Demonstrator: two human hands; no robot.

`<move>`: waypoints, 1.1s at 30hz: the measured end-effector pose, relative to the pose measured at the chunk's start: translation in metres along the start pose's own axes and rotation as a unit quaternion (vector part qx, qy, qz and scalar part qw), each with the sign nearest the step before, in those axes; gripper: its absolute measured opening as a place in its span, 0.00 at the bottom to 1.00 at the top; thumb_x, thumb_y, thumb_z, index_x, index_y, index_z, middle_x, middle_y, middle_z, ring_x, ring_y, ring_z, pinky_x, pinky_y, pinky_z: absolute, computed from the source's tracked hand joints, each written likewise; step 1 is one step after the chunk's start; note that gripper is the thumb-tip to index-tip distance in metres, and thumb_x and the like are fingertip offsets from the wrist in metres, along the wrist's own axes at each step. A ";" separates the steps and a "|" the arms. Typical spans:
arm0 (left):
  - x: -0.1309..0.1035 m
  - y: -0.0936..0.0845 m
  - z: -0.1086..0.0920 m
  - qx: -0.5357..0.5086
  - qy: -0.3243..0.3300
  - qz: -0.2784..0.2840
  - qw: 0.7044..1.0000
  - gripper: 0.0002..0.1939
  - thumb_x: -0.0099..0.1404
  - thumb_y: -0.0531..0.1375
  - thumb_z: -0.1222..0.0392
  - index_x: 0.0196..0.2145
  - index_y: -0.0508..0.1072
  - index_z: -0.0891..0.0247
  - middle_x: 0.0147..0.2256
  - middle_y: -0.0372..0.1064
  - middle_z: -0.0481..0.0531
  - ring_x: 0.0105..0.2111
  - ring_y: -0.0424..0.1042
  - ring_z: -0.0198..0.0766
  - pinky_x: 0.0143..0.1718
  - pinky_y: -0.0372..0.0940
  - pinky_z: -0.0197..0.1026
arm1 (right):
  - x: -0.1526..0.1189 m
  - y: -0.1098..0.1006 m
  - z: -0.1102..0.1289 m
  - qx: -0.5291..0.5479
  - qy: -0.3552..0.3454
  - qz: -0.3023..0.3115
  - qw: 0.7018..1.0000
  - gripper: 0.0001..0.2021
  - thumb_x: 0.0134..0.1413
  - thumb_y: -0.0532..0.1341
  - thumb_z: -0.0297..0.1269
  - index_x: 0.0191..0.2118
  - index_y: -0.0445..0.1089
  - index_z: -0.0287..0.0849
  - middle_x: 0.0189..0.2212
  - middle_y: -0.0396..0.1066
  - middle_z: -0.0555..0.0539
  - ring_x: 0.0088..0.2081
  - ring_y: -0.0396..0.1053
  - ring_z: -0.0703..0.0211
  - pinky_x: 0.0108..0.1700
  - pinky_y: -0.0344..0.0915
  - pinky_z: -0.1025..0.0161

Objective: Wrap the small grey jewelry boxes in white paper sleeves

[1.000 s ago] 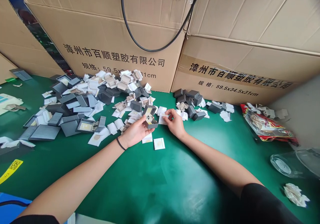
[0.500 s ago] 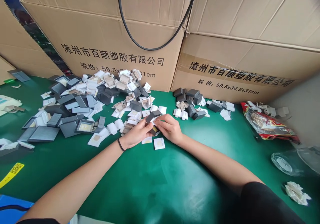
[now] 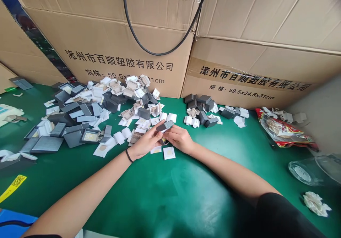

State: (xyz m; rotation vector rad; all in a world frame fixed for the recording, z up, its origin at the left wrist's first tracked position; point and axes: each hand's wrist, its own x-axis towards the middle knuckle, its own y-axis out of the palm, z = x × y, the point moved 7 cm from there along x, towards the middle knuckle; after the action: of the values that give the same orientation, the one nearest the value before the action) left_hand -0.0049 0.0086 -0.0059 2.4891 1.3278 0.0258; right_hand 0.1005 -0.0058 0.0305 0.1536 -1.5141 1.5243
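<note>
Near the middle of the green table, my left hand (image 3: 146,143) grips a small dark grey box (image 3: 165,126) from its left side. The box's lid stands raised, with a bit of yellow visible in the lower part. My right hand (image 3: 180,138) closes its fingers on the same box from the right. Just below the hands lie a white square card (image 3: 169,153) and a second card (image 3: 156,149). To the left spreads a large heap of grey boxes and white paper inserts (image 3: 90,110).
A smaller pile of grey boxes (image 3: 204,106) sits beyond my right hand. Big cardboard cartons (image 3: 128,39) line the back under a hanging black cable (image 3: 157,53). At the right are a red snack bag (image 3: 287,131), a clear plastic cup (image 3: 303,172) and crumpled tissue (image 3: 316,204).
The grey lid between my hands has tilted, showing more of its flat outer face. White paper that showed at my fingertips is now hidden. My right fingers have shifted slightly lower.
</note>
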 end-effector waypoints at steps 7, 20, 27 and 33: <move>0.001 0.002 -0.002 -0.006 -0.004 -0.007 1.000 0.27 0.63 0.55 0.54 0.59 0.55 0.47 0.56 0.57 0.52 0.50 0.61 0.41 0.52 0.60 0.48 | 0.000 0.000 0.004 -0.080 -0.011 0.034 0.996 0.11 0.61 0.52 0.32 0.38 0.72 0.43 0.33 0.73 0.47 0.31 0.62 0.63 0.30 0.61 0.68; 0.001 -0.002 -0.005 -0.020 0.015 -0.057 0.998 0.28 0.61 0.58 0.54 0.58 0.56 0.53 0.45 0.65 0.53 0.40 0.66 0.36 0.46 0.64 0.45 | -0.001 0.011 -0.006 -0.105 0.000 0.156 0.982 0.17 0.55 0.53 0.24 0.44 0.71 0.47 0.41 0.72 0.49 0.34 0.63 0.62 0.28 0.58 0.68; 0.002 -0.003 -0.006 -0.027 0.033 -0.068 0.997 0.27 0.62 0.57 0.55 0.58 0.55 0.53 0.50 0.64 0.55 0.46 0.65 0.38 0.48 0.63 0.46 | -0.006 0.016 -0.006 -0.088 0.043 0.169 0.981 0.21 0.51 0.52 0.21 0.47 0.69 0.46 0.48 0.68 0.50 0.41 0.67 0.63 0.30 0.61 0.71; 0.004 -0.002 -0.006 0.007 0.033 -0.058 0.998 0.27 0.60 0.59 0.57 0.56 0.57 0.52 0.54 0.61 0.54 0.51 0.63 0.40 0.51 0.61 0.48 | -0.007 0.017 -0.004 -0.058 0.044 0.107 0.992 0.19 0.50 0.50 0.20 0.44 0.70 0.43 0.45 0.70 0.48 0.42 0.68 0.62 0.38 0.65 0.68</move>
State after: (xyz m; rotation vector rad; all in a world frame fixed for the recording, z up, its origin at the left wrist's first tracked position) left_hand -0.0047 0.0144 -0.0014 2.4369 1.5031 0.0723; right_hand 0.0954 -0.0025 0.0131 -0.1472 -1.5830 1.5809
